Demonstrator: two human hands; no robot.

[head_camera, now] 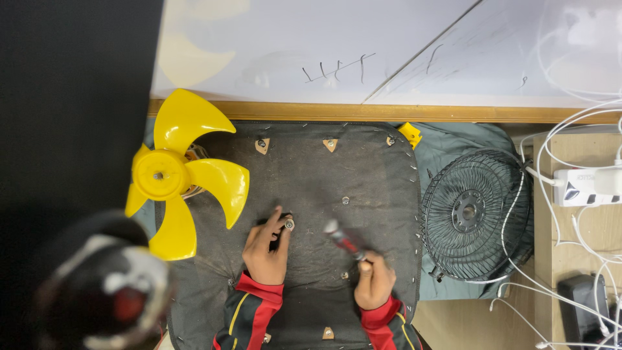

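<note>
Two hands work the black pad (324, 214): our left hand (264, 251) pinches a small metal fitting (289, 223) near its centre, our right hand (374, 282) grips a red-handled screwdriver (345, 241), best held steady and square.

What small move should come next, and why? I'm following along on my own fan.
Probably bring the screwdriver tip over to the bolt. The left hand pinches that bolt on the black board, while the right hand holds the tool lifted, blurred and off to the side.
</note>
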